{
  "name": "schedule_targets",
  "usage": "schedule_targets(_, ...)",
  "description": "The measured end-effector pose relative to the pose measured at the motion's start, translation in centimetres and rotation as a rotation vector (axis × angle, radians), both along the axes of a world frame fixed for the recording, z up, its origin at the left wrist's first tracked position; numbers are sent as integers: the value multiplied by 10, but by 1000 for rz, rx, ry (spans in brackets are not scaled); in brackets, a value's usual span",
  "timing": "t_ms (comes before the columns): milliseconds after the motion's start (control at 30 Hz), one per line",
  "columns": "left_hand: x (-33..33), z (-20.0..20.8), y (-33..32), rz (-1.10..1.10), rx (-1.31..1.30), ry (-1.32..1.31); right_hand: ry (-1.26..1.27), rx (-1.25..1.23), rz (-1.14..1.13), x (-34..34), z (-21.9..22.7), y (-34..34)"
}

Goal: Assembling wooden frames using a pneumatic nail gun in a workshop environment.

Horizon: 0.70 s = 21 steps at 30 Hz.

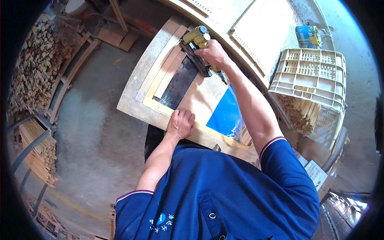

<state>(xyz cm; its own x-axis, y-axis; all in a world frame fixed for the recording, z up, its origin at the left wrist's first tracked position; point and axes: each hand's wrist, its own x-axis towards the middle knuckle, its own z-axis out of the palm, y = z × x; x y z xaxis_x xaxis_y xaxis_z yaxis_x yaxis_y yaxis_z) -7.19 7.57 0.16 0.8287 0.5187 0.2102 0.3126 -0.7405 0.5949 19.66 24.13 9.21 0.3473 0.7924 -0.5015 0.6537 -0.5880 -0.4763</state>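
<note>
My right hand (214, 54) is wrapped around the handle of a yellow and black nail gun (197, 38). The nail gun is over the far left corner of the workbench, above pale wooden strips (162, 72) laid along its raised border. Nearer to me, my left hand (182, 123) is closed over a long wooden strip (218, 135) running along the bench's near side; its fingertips are hidden. Between the hands lie a tan board (202, 96) and a dark surface (178, 82). To their right is a bright blue sheet (225, 114) with wood shavings at its edge.
A white plastic crate (312, 74) stands at the right, with bundled thin sticks (306, 116) below its rim. A blue and yellow can (308, 35) is behind it. Stacked wood sticks (36, 64) fill the far left, with another bundle (40, 148) nearer. A pale panel (266, 28) lies beyond the bench.
</note>
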Motion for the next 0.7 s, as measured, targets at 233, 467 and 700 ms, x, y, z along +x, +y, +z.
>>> schedule_targets(233, 0, -3, 0, -34, 5, 34, -21, -35, 1, 0, 8, 2)
schedule_targets(467, -3, -8, -3, -48, 9, 34, -85, 10, 35, -9, 15, 0)
schedule_targets(700, -3, -6, -2, -38, 4, 48, -200, 22, 104, -16, 19, -6)
